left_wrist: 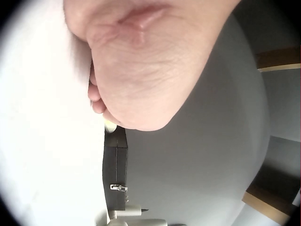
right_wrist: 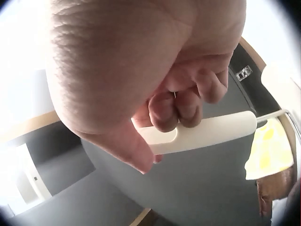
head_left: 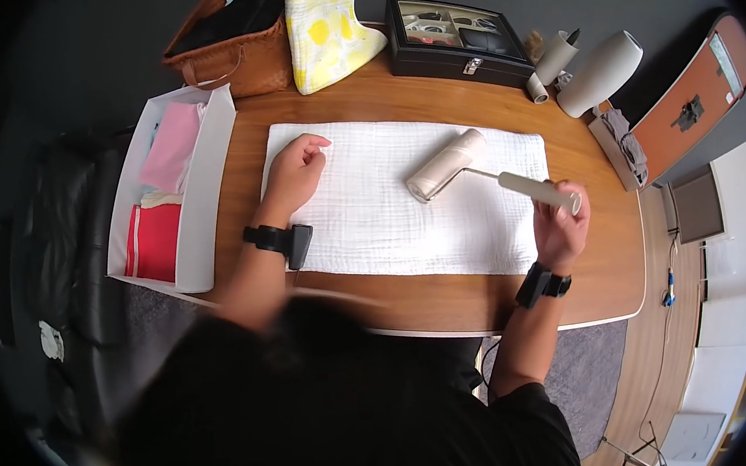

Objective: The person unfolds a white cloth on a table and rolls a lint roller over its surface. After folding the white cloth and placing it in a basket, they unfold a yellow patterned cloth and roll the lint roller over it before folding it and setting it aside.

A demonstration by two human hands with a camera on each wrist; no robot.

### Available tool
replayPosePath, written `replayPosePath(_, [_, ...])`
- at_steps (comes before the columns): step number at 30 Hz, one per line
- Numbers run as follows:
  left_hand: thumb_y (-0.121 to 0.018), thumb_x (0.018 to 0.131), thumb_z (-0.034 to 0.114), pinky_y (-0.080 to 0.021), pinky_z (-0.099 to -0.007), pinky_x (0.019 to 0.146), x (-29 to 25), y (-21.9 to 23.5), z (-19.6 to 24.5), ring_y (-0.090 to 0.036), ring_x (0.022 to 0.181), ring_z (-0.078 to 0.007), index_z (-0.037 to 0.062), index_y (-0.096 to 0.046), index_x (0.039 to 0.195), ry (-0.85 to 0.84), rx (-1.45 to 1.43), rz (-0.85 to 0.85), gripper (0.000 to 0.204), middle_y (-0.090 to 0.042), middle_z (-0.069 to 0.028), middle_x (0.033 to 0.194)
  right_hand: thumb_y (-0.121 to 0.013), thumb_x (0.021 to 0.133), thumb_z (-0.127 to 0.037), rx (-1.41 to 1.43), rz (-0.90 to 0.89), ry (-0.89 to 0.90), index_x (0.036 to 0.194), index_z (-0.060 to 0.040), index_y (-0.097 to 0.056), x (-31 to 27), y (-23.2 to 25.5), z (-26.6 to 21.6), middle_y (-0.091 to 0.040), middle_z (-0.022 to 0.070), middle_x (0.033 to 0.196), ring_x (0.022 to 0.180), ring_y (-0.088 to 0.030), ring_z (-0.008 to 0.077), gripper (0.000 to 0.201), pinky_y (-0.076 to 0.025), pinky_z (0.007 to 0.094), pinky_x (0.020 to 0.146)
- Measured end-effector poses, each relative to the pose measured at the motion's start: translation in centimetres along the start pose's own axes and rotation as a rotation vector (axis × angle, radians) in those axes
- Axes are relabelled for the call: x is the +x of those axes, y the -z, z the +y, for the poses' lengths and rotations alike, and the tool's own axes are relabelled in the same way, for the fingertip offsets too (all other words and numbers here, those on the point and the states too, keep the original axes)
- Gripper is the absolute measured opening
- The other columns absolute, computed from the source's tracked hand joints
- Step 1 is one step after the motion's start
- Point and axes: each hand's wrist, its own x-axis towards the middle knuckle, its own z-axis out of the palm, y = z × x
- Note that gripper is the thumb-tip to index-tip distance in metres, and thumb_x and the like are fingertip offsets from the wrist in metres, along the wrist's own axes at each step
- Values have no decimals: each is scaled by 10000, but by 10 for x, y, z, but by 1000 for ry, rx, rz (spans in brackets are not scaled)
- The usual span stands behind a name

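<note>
A white gauze cloth (head_left: 354,217) lies spread on the wooden table. My left hand (head_left: 294,176) rests at its left part, fingers loosely bent, with nothing seen in it; the left wrist view shows mostly the heel of the hand (left_wrist: 141,70) beside the white cloth. My right hand (head_left: 564,228) grips the end of a lint roller's pale handle (right_wrist: 211,134) between thumb and curled fingers, near the cloth's right edge. The lint roller (head_left: 451,165) slants over the right half of the cloth, its handle sloping toward me.
At the left stands a white box (head_left: 216,149) holding folded pink and red cloths. Behind are a brown basket (head_left: 246,72), a yellow-patterned white cloth (head_left: 331,35) and a black glasses case (head_left: 457,73). A pale vase (head_left: 601,75) and a small box (head_left: 616,152) stand at the right.
</note>
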Motion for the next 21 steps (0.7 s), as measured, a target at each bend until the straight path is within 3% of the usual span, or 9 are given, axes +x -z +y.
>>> replayPosePath(3, [-625, 994, 58, -531, -290, 739, 0, -1, -1, -622, 773, -123, 32, -727, 1191, 1, -18, -3, 223, -681, -24, 864, -886, 813, -207, -390, 98, 53, 1129, 2, -697, -34, -32, -12, -686, 74, 971, 878, -599, 224, 423, -455, 351, 847])
replayPosePath(6, [-627, 990, 56, -533, -294, 739, -1, 0, 3, -624, 770, -128, 36, -728, 1190, 3, -2, -4, 225, -682, -28, 863, -920, 766, -255, -609, -135, 99, 996, -29, -769, -52, -74, -35, -676, 60, 858, 794, -562, 211, 356, -427, 366, 733])
replayPosePath(10, [-629, 983, 57, -535, -299, 739, -1, -1, 4, -630, 770, -135, 41, -728, 1188, -15, 41, 7, 228, -687, -34, 865, -921, 709, -234, -882, -377, 363, 918, -74, -792, -55, -120, -43, -555, 11, 726, 687, -495, 212, 293, -375, 372, 622])
replayPosePath(16, [-629, 979, 63, -540, -303, 743, -1, 0, 2, -637, 777, -139, 37, -730, 1183, -8, 15, -4, 229, -696, -38, 876, -880, 751, -41, -1071, -215, 175, 836, -60, -724, -50, -103, -2, -513, 83, 746, 669, -511, 266, 178, -414, 389, 604])
replayPosePath(21, [-630, 981, 66, -544, -309, 750, 0, -1, -3, -651, 789, -149, 39, -732, 1179, -19, 3, 5, 224, -703, -45, 880, -869, 875, -55, -1324, -98, 240, 831, -22, -698, -5, -78, 19, -520, 107, 770, 665, -530, 276, 180, -440, 409, 593])
